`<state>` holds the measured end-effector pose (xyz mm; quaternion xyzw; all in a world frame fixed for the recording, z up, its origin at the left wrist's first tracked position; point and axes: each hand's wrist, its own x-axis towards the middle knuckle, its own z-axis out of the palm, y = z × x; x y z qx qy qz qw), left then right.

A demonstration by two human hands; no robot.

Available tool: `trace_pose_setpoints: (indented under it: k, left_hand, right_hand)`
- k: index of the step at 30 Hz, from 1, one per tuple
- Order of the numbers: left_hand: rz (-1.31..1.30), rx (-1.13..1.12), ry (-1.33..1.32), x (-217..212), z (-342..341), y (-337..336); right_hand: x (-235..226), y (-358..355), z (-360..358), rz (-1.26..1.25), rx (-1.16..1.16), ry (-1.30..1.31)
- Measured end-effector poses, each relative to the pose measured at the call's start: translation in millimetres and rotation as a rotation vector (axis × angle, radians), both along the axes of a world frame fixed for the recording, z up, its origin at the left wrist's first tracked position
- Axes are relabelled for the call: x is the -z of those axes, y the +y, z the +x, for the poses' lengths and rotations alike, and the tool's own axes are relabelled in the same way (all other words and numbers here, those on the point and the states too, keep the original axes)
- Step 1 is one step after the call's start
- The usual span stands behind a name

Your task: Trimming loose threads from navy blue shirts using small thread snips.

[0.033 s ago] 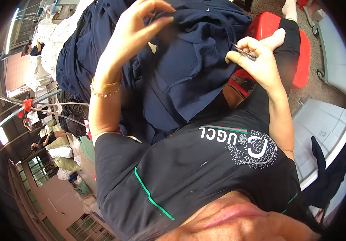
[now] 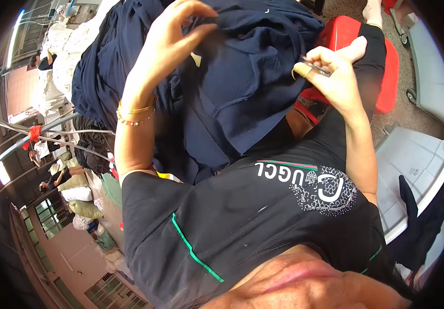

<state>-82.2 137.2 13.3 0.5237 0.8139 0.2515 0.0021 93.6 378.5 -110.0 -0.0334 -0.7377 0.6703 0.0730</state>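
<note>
A dark navy garment lies heaped across my lap. My left hand, with gold bangles at the wrist, is raised over it and pinches a fold of the cloth between thumb and fingertips. My right hand is to the right of the garment and grips a small pair of thread snips, whose thin blades point left toward the cloth. My black shirt with a green stripe fills the lower middle of the view.
A red plastic stool stands behind my right hand. More navy cloth is piled at the upper left, beside white cloth. A white table at the right holds a dark fabric piece. Other people sit far left.
</note>
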Motion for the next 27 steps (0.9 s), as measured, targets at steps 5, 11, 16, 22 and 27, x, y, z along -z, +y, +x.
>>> trace_pose_setpoints:
  k: [5, 11, 16, 22, 27]
  left_hand:
    - [0.104, -0.372, -0.227, 22.8, -8.5, -45.9]
    - [-0.142, -0.617, 0.191, 60.8, 5.6, -53.7]
    - [-0.177, -0.756, 0.053, 62.8, 5.3, -53.6]
    - [0.439, -0.391, -0.593, 61.4, -8.4, -57.4]
    - [0.9, -0.29, -1.087, 41.0, -0.5, -36.0]
  right_hand:
    - [-13.0, 34.2, 5.9, -0.427, 0.106, 0.191]
    - [-43.0, 48.9, 9.9, -0.608, 0.077, 0.427]
    - [-21.1, 69.7, 12.4, -0.626, 0.104, 0.387]
    - [-20.4, 65.0, 13.8, -0.308, 0.181, 0.235]
    - [-26.0, 63.3, 14.5, -0.016, -0.002, 0.071]
